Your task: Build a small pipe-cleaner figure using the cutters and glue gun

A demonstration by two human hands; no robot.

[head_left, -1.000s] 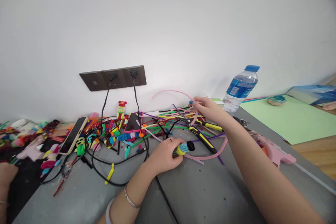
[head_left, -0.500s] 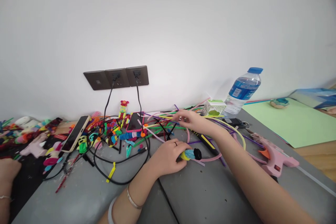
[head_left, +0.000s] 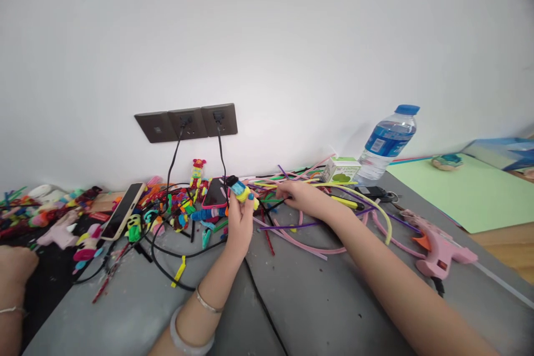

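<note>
My left hand (head_left: 241, 228) is closed around a small fuzzy figure (head_left: 242, 193) made of yellow and blue pipe cleaner with a black top. It holds the figure upright and tilted above the table, in front of a phone with a pink-red edge (head_left: 216, 193). My right hand (head_left: 297, 196) is closed, its fingertips pinching a thin black pipe cleaner (head_left: 277, 205) among the loose stems. Pink pipe cleaners (head_left: 308, 246) and a purple one (head_left: 292, 226) lie below it. A yellow and black utility knife (head_left: 348, 202) lies beside my right wrist.
Colourful pipe-cleaner pieces and a light-edged phone (head_left: 124, 211) crowd the left. Black cables (head_left: 173, 281) loop across the table from wall sockets (head_left: 186, 123). Rightward are a small box (head_left: 341, 170), water bottle (head_left: 387, 142) and pink glue gun (head_left: 443, 253). Another person's hand (head_left: 16, 267) rests far left.
My left hand has lifted the figure and moved left and away from me, turning it upright. The utility knife has shifted to the right and back. My right hand's fingers have lowered into the stems.
</note>
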